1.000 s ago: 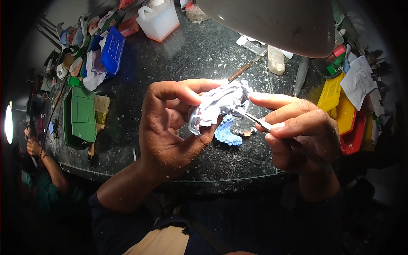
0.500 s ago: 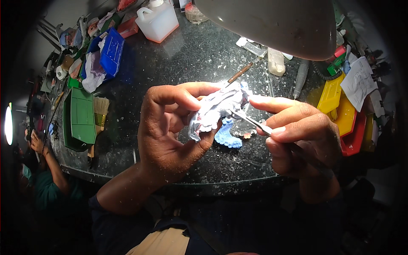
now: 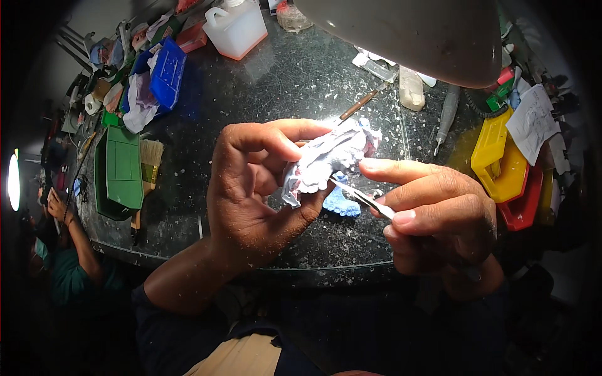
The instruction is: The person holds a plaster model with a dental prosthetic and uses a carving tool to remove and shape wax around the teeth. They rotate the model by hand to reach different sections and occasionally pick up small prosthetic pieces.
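My left hand (image 3: 244,200) is closed on an irregular white plaster-like piece (image 3: 323,156) with small pink patches. My right hand (image 3: 439,210) grips a thin metal blade tool (image 3: 367,200), its tip at the lower edge of the white piece, and my index fingertip rests at that piece's right side. Just below, a light blue dental cast (image 3: 340,207) lies on the dark worktop (image 3: 238,97), partly hidden behind the white piece and the tool. A brown-handled tool (image 3: 357,105) lies beyond the white piece.
Green (image 3: 119,166) and blue (image 3: 169,75) bins and a brush (image 3: 152,166) are left, a jug (image 3: 235,34) behind. Yellow (image 3: 486,147) and red (image 3: 527,210) bins, a handpiece (image 3: 447,119) and paper are right. A lamp (image 3: 407,31) hangs above. A co-worker's arm (image 3: 84,244) shows far left.
My right hand and the blade have moved down and a little left, the tip now lower on the white piece. My index finger has come down too. My left hand is nearly unchanged.
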Motion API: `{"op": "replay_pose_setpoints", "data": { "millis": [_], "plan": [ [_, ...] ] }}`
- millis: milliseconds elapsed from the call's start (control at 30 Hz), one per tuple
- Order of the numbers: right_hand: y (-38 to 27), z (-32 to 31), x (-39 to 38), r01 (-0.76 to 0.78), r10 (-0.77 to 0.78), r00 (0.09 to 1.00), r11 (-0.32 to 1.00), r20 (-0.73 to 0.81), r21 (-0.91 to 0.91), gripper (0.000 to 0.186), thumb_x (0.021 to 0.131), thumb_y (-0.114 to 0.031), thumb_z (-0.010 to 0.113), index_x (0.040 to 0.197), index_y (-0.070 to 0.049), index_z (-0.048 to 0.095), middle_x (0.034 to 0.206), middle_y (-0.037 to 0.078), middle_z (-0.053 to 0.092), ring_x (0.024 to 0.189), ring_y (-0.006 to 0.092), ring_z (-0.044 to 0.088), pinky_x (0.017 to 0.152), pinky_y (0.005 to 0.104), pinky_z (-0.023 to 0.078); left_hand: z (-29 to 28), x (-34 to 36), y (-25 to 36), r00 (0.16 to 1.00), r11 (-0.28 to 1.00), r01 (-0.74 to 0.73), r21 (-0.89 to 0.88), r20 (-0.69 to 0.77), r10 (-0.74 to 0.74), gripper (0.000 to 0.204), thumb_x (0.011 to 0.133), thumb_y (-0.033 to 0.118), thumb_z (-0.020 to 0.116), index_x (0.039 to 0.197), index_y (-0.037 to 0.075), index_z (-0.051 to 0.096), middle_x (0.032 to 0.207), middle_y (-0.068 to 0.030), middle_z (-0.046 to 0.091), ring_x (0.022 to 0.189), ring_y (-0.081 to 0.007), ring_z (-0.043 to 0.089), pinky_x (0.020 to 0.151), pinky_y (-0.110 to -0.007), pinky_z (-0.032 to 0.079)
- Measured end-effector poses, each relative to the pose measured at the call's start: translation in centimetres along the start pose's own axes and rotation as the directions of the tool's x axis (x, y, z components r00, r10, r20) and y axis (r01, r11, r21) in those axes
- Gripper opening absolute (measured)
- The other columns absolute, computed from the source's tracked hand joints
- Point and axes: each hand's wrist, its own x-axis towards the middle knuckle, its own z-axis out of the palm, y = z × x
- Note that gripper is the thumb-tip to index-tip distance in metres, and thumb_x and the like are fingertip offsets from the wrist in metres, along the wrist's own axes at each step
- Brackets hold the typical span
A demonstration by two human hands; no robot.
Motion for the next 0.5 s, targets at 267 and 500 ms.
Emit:
{"op": "replay_pose_setpoints", "data": {
  "millis": [267,500],
  "plan": [
    [0.14,0.09,0.36,-0.011,0.011,1.000,1.000,0.021,-0.008,0.018,0.099,-0.001,0.074,0.112,-0.005,0.063,0.093,0.014,0.077,0.097,0.0326,0.081,0.096,0.0513,0.067,-0.16,-0.12,-0.07,1.000,1.000,0.003,-0.016,0.018,-0.003,0.055,0.096,-0.008,0.073,0.134,0.008,0.037,0.149,-0.0341,0.052,0.135,-0.0318,0.063,0.109,-0.041,0.058],
    [-0.13,0.37,0.56,-0.012,0.012,1.000,0.999,0.009,-0.049,0.018,0.097,-0.004,0.079,0.108,-0.007,0.065,0.092,0.013,0.078,0.098,0.0309,0.082,0.095,0.0502,0.067,0.28,0.23,-0.26,0.998,0.997,-0.046,-0.058,-0.039,0.044,0.053,0.094,-0.012,0.073,0.131,0.005,0.038,0.144,-0.0323,0.056,0.130,-0.0331,0.069,0.105,-0.041,0.063]
  ]
}}
